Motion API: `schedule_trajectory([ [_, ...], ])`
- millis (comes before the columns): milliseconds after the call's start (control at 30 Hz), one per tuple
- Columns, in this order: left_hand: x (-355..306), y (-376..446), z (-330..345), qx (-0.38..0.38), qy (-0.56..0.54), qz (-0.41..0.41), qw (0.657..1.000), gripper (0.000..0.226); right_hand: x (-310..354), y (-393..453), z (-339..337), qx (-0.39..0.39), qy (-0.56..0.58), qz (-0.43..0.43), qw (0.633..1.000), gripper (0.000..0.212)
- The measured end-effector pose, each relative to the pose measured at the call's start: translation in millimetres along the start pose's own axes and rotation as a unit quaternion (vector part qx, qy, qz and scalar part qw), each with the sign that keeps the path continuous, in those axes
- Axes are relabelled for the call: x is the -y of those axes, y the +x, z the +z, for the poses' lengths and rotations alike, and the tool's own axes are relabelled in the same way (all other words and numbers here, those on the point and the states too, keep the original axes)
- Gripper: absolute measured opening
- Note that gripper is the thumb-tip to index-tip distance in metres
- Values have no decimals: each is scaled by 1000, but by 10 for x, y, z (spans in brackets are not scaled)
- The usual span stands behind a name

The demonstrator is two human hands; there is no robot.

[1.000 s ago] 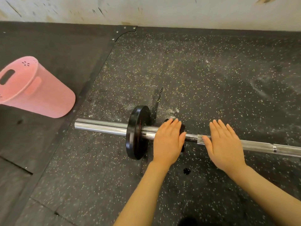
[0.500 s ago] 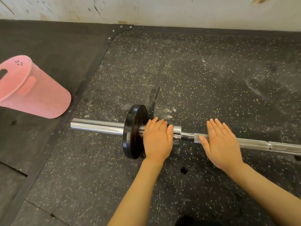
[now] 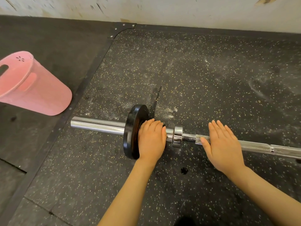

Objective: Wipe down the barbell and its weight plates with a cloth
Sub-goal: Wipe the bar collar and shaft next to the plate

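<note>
A chrome barbell (image 3: pixel 97 126) lies across the speckled rubber floor, and its knurled shaft (image 3: pixel 260 147) runs off to the right. One black weight plate (image 3: pixel 131 128) sits on the sleeve. My left hand (image 3: pixel 151 141) curls over the sleeve right against the plate's inner face. It presses down a dark cloth (image 3: pixel 163 125), of which only a small edge shows past my fingertips. The chrome collar (image 3: pixel 177 136) is uncovered just to the right. My right hand (image 3: pixel 223 147) lies flat on the shaft with its fingers extended and holds nothing.
A pink plastic bucket (image 3: pixel 35 88) lies on its side at the left, on the darker mat. A black border strip (image 3: pixel 78 98) divides the two floor mats. The white scuffed wall (image 3: pixel 162 8) runs along the far edge.
My left hand slid left along the sleeve from the collar to the plate, which uncovered the collar. My right hand stayed flat on the shaft.
</note>
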State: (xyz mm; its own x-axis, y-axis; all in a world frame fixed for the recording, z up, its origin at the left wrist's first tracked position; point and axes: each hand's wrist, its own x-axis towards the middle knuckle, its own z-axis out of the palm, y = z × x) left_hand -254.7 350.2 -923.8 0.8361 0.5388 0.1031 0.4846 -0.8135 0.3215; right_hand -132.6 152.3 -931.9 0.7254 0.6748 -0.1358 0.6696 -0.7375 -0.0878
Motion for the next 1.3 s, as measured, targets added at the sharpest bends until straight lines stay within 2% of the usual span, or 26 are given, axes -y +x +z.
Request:
schedule_trajectory([
  [133, 9, -16, 15, -50, -64, -11, 997, 26, 7, -5, -6, -1, 2, 0, 1000, 85],
  [233, -118, -109, -24, -98, -141, 15, 985, 35, 9, -2, -3, -2, -2, 1, 1000, 84],
  [333, -330, -164, 12, -100, -170, 76, 977, 42, 12, 20, -1, -1, -6, 2, 1000, 84],
  [400, -469, -160, 90, -74, -135, 128, 980, 40, 13, 30, -2, 0, -5, 2, 1000, 85],
  [467, -537, -148, 182, -46, -55, 164, 984, 38, 10, 30, -6, 0, -6, 1, 1000, 85],
  [533, -497, -131, 248, -24, 7, 167, 986, 39, -6, 39, -9, 3, -8, -3, 1000, 84],
  [633, -394, -141, 266, 1, 42, 173, 984, 42, -40, 38, -13, 3, -8, -8, 1000, 84],
  [700, -334, -148, 232, 0, 44, 159, 986, 44, -42, 33, -20, 4, -10, -11, 1000, 83],
  [767, -208, -139, 162, -13, 54, 106, 993, 45, -38, 29, -25, 6, -10, -15, 1000, 83],
  [933, 63, -123, 50, -28, 29, 16, 999, 35, -42, 20, -6, 8, -13, -15, 1000, 82],
  [1000, -48, -90, 69, -31, 1, 14, 999, 34, -36, 20, -10, 10, -14, -12, 1000, 82],
  [1167, -203, -52, 67, 7, -22, 91, 996, 46, -46, 48, -15, 12, -16, -12, 1000, 83],
  [1233, -101, -45, 40, 16, 4, 85, 996, 45, -56, 50, -19, 12, -15, -13, 1000, 83],
  [1300, 1, -51, 17, 16, 9, 38, 999, 39, -58, 50, -24, 12, -14, -13, 1000, 84],
])
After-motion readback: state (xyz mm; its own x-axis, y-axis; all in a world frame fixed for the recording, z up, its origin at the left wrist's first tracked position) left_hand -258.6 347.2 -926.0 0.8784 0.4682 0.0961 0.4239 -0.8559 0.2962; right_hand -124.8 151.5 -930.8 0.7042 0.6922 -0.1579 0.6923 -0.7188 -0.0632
